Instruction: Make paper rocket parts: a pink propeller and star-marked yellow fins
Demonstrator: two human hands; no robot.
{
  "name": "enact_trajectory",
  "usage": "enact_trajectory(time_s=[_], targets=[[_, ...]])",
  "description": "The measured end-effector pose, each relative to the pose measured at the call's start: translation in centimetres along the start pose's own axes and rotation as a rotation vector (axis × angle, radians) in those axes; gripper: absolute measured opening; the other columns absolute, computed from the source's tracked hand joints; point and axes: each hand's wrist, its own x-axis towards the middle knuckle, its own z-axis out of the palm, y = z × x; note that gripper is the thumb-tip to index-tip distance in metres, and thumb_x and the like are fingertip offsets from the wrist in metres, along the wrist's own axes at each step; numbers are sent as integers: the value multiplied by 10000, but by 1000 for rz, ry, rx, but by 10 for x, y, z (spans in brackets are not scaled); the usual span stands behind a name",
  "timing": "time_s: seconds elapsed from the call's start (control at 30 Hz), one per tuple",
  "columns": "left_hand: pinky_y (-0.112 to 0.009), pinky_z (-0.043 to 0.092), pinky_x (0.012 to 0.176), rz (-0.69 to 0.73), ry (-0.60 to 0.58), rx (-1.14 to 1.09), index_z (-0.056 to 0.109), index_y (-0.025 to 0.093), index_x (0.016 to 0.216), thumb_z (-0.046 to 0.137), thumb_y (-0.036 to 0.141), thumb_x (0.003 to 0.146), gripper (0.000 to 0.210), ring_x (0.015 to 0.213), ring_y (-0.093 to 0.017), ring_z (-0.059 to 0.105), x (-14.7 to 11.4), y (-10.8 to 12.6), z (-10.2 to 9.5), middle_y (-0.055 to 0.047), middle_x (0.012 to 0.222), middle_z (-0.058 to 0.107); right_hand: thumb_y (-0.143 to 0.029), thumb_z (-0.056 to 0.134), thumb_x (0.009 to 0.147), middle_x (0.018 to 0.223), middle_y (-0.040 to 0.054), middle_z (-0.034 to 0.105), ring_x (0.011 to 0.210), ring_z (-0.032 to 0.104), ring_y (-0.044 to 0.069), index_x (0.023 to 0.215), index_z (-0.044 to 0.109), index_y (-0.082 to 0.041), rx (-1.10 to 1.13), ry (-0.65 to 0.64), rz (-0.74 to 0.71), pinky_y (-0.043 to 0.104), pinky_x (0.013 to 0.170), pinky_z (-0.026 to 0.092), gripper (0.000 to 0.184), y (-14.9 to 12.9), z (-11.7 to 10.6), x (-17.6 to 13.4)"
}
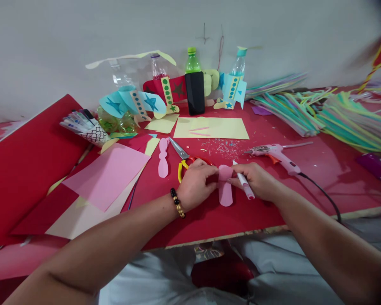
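A pink paper cutout [225, 191] lies on the red table in front of me. My left hand [199, 181] pinches its left edge between thumb and fingers. At its right edge is my right hand [256, 180], which grips a white marker [245, 186] with a red end; its fingers also touch the paper. Just behind my left hand are scissors [180, 151] with yellow and red handles, their lower part partly covered by the hand. A second pink cutout [163, 159], with a wavy outline, rests left of the scissors.
A pink glue gun [279, 157] with its cord lies at right. Decorated bottles [238, 80] and a black phone [195, 93] stand along the wall. Pink paper [109, 176] and a pen holder [95, 134] are at left, bundled pipe cleaners [352, 120] at far right.
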Motion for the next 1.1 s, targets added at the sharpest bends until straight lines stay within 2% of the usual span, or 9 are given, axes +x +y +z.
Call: enact_trajectory(time_s=[0.1,0.2,0.4,0.57,0.7,0.83,1.1], targets=[[-336,424,852,92,-35,33,671,191,815,697,235,844,59,841,-170,550,2,-1,0,8,846,682,-394,587,844,631,-19,588,556,464,112,804,657,-153,43,-27,-14,228,533,324,254,0,0,0],[-337,424,847,123,-50,84,684,188,789,681,223,857,77,859,-172,546,2,-1,1,0,869,682,-348,576,849,662,0,639,590,526,128,829,676,-164,-51,-36,-33,232,563,335,210,1,1,0],[-352,442,852,79,-56,170,693,180,772,685,234,850,96,930,-197,526,2,2,4,-23,925,653,-325,571,850,605,5,630,552,526,133,792,665,-186,-227,-36,-51,243,557,296,178,1,3,1],[-360,450,855,30,-48,189,680,166,814,643,182,867,66,939,-198,516,3,3,4,-31,956,635,-294,571,838,581,6,619,531,513,136,792,667,-186,-224,-25,-48,247,556,288,151,-1,2,0],[-377,451,868,20,-61,179,668,167,805,686,242,844,86,956,-209,516,3,4,4,-35,982,627,-309,562,839,553,-2,588,509,475,129,741,635,-183,-191,-27,-57,245,547,283,175,-5,-1,1],[-387,441,880,16,-84,203,664,165,767,684,221,840,95,968,-212,516,3,5,4,-32,981,624,-336,544,849,536,5,577,489,454,125,686,591,-185,-243,-24,-55,255,539,260,227,-5,0,3],[-369,438,875,-4,-77,216,666,161,780,691,221,837,86,962,-205,508,4,7,4,-27,970,618,-309,543,832,590,42,627,525,515,144,708,591,-183,-338,-13,-23,259,542,263,184,-1,4,2]])
